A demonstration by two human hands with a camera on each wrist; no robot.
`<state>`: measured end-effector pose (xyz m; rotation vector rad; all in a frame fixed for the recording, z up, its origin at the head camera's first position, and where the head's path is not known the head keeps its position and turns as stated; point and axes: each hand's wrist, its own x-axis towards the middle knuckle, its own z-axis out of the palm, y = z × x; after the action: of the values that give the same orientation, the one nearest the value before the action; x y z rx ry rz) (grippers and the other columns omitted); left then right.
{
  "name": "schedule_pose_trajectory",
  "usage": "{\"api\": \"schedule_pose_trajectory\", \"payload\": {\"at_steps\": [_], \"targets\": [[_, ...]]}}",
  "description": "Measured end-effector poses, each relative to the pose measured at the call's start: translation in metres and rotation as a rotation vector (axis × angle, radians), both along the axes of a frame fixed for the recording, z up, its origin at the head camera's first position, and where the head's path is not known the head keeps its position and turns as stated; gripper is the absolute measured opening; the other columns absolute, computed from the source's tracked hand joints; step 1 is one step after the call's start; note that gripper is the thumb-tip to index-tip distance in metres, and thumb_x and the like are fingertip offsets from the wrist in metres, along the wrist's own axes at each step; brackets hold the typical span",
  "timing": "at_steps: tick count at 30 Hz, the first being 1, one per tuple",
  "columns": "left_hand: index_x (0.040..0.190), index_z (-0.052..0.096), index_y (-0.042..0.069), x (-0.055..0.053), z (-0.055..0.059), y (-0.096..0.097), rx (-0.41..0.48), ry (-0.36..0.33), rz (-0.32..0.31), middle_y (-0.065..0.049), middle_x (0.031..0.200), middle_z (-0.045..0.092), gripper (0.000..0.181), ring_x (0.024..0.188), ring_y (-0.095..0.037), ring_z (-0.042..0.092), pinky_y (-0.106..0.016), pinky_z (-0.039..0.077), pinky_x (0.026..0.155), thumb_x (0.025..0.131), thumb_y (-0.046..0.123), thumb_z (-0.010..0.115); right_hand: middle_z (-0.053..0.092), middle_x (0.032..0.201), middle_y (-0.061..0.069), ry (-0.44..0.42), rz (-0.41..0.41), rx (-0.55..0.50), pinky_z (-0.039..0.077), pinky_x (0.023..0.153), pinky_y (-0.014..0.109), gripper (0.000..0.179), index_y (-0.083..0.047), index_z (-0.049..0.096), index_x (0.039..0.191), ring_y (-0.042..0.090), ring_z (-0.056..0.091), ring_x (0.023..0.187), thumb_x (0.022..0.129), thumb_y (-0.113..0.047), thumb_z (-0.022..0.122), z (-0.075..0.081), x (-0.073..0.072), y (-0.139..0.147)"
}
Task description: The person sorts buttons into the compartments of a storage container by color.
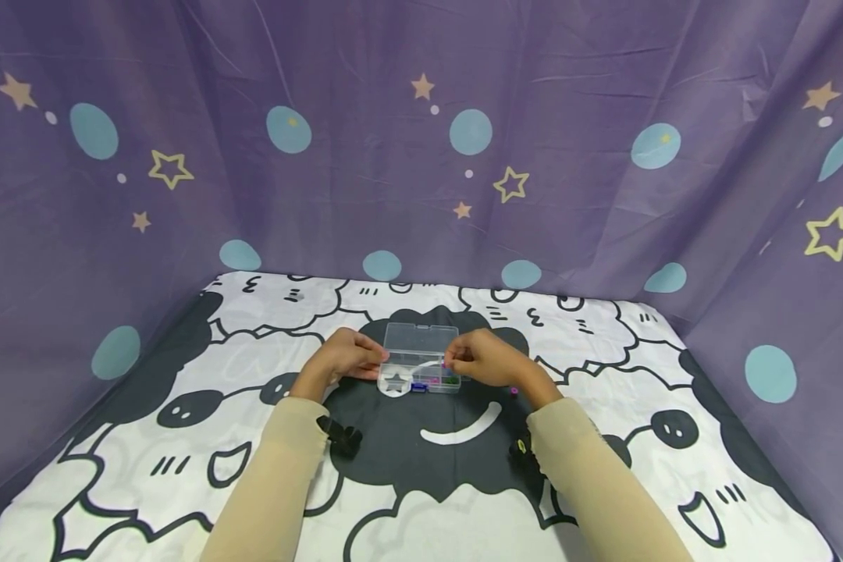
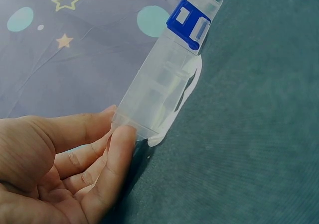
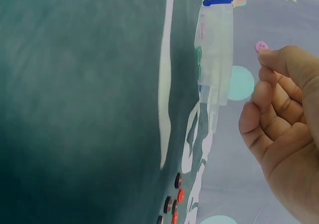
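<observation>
A clear plastic compartment box with a blue latch sits on the printed cloth, its lid raised at the back. My left hand holds the box's left end, thumb and fingers pinching the corner. Over the right side of the box, my right hand pinches a pink button between thumb and forefinger. Small pink and green pieces lie in the right-hand compartments. Past the box's right end, several dark and red buttons show on the cloth in the right wrist view.
A black-and-white cartoon cloth covers the table. Behind it and at both sides hangs a purple curtain with stars and blue dots. One pink piece lies near my right wrist. Dark devices are worn at both wrists.
</observation>
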<state>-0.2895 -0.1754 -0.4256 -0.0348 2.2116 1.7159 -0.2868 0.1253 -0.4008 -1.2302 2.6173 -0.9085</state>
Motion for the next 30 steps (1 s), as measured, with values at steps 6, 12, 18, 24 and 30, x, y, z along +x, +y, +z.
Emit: {"api": "schedule_pose_trajectory", "payload": {"at_steps": [6,12,18,24,30], "targets": [[0.11,0.075,-0.006,0.0,-0.001,0.0,0.0,0.002,-0.001,-0.016,0.089,0.07,0.018,0.067,-0.017,0.072,-0.031,0.066,0.067,0.094,0.003,0.073,0.068,0.074,0.001,-0.028,0.0,0.011,0.039,0.05,0.02,0.013,-0.004,0.074,0.097,0.003,0.044,0.056,0.099,-0.004,0.062,-0.001,0.001,-0.008],[0.11,0.074,-0.006,0.0,-0.001,-0.001,0.013,-0.003,-0.002,-0.016,0.091,0.07,0.017,0.067,-0.017,0.072,-0.031,0.066,0.068,0.095,0.001,0.072,0.071,0.077,0.005,-0.018,0.002,0.021,0.039,0.051,0.02,0.014,-0.004,0.074,0.098,0.003,0.044,0.055,0.1,-0.005,0.06,-0.001,0.001,-0.015],[0.11,0.074,-0.007,-0.001,0.0,0.0,0.02,-0.003,-0.004,-0.017,0.094,0.071,0.017,0.069,-0.018,0.073,-0.032,0.066,0.069,0.095,0.0,0.071,0.073,0.083,0.004,0.009,-0.011,0.017,0.044,0.054,0.021,0.014,-0.003,0.074,0.102,0.003,0.047,0.057,0.1,-0.007,0.061,-0.002,-0.001,-0.018],[0.11,0.074,-0.006,-0.001,0.0,0.0,0.013,-0.004,-0.005,-0.016,0.093,0.071,0.017,0.068,-0.018,0.073,-0.032,0.066,0.068,0.095,0.001,0.072,0.073,0.084,0.004,0.01,-0.041,0.016,0.048,0.055,0.022,0.012,-0.003,0.074,0.103,0.005,0.053,0.061,0.1,-0.008,0.063,-0.003,-0.001,-0.013],[0.11,0.074,-0.007,0.0,0.001,0.0,0.012,-0.003,-0.004,-0.017,0.092,0.071,0.017,0.068,-0.018,0.073,-0.032,0.066,0.068,0.095,0.001,0.072,0.07,0.079,-0.003,0.028,-0.068,0.016,0.046,0.053,0.022,0.009,-0.007,0.074,0.1,0.005,0.053,0.061,0.099,-0.009,0.066,-0.003,0.0,-0.002]]}}
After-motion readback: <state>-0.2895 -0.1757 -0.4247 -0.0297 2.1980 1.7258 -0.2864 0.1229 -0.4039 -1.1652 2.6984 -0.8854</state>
